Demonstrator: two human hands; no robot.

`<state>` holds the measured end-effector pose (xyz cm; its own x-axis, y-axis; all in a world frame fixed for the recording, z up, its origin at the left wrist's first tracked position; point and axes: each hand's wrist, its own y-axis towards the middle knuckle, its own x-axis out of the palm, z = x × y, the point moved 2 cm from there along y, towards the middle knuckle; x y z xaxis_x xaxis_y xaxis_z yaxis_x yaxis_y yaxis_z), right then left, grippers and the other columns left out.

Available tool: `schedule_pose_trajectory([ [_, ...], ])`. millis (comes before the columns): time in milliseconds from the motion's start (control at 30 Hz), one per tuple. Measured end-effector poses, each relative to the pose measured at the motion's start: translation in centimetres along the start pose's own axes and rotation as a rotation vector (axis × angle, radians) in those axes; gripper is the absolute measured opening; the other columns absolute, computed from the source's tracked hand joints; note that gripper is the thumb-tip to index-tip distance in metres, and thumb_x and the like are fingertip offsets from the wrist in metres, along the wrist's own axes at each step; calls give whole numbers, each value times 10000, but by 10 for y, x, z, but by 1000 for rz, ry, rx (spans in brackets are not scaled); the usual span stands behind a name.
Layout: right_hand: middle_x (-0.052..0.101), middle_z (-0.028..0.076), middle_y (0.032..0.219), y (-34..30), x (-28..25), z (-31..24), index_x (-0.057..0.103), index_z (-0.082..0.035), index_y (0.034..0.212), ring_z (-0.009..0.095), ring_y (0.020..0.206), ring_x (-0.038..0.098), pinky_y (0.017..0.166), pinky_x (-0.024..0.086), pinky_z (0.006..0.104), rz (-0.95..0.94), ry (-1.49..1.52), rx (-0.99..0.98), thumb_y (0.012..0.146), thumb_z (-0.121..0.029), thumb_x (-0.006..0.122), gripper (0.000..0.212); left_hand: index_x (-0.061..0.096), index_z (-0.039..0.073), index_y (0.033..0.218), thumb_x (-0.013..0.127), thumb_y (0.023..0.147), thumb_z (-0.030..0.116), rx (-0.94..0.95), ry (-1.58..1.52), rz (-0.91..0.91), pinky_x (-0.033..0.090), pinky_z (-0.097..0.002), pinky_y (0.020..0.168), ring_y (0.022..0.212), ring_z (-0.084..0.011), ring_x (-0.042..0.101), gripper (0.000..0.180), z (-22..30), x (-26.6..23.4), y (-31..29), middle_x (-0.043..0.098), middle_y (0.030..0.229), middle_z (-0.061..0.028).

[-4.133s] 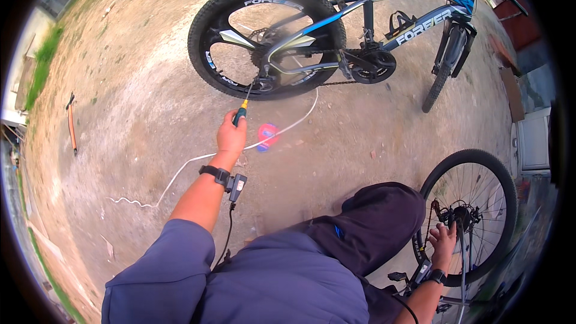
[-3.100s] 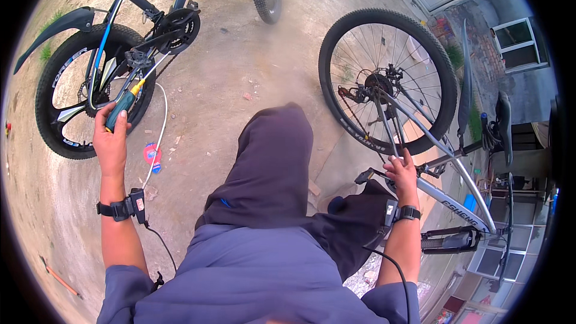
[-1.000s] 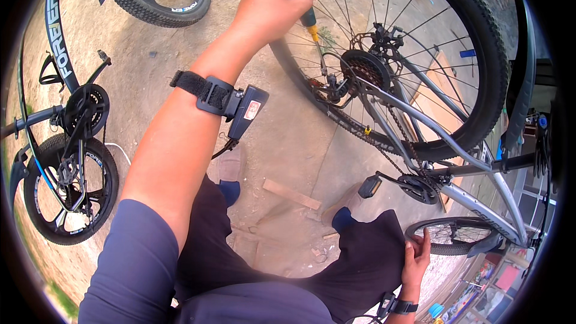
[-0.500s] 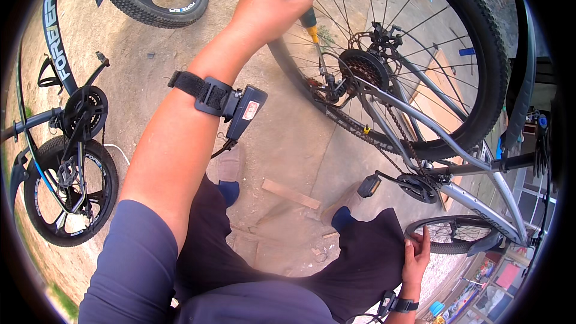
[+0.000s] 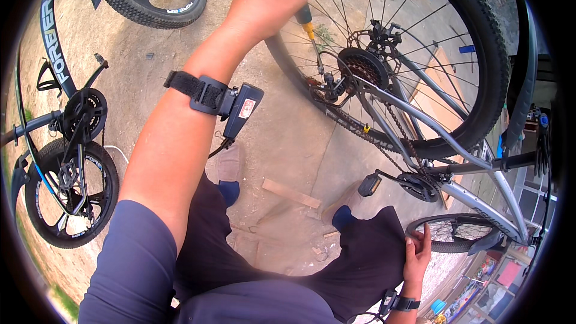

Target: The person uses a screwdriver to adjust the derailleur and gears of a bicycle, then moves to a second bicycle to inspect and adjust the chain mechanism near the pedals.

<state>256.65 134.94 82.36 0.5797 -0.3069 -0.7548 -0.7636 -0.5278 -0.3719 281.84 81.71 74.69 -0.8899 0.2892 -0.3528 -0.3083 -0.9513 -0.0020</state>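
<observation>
My left hand [image 5: 264, 5] is closed round the dark green and yellow handle of a screwdriver [image 5: 305, 17], in front of the big rear wheel of a grey bicycle. The shaft slants down to the rear derailleur [image 5: 329, 88]; whether its tip sits in a screw is too small to make out. Beside the derailleur is the dark, rusty-looking cassette [image 5: 363, 69], with the chain [image 5: 390, 157] running toward the crank. My right hand [image 5: 416, 256] lies against my right knee, fingers stretched out and holding nothing.
The bicycle's frame [image 5: 474, 200] and black pedal [image 5: 369, 185] stand close to my right leg. Another bicycle [image 5: 67, 78] is at the left. A wooden strip [image 5: 291, 193] lies between my feet, and a board [image 5: 433, 93] behind the wheel. Shelves with clutter [image 5: 501, 282] fill the lower right.
Almost nothing differs. My left hand and the screwdriver have shifted very slightly left and down; the right hand stays at the knee.
</observation>
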Motion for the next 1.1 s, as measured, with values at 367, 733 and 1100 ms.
schedule_pose_trajectory([
  [367, 579, 176, 1211, 1, 2, -5, 348, -18, 1509, 157, 971, 630, 898, 494, 285, 1, -14, 10, 905, -58, 635, 669, 563, 60, 1217, 736, 884, 265, 69, -66, -13, 543, -233, 615, 691, -95, 641, 427, -27, 5, 7, 655, 827, -61],
  [733, 591, 149, 1189, 2, 4, -9, 360, -31, 1512, 132, 951, 620, 894, 490, 262, 5, -17, 8, 910, -36, 630, 660, 578, 52, 1218, 793, 845, 355, 70, 206, 31, 558, -275, 626, 710, -123, 666, 526, -11, 2, 2, 675, 852, -96],
  [1100, 587, 173, 1203, 3, 4, -14, 353, -24, 1511, 152, 954, 638, 880, 499, 279, 1, -43, 10, 903, -56, 636, 671, 627, 76, 1239, 786, 852, 238, 149, -126, -133, 520, -264, 766, 876, -110, 620, 449, -28, -5, 15, 652, 1005, -40],
])
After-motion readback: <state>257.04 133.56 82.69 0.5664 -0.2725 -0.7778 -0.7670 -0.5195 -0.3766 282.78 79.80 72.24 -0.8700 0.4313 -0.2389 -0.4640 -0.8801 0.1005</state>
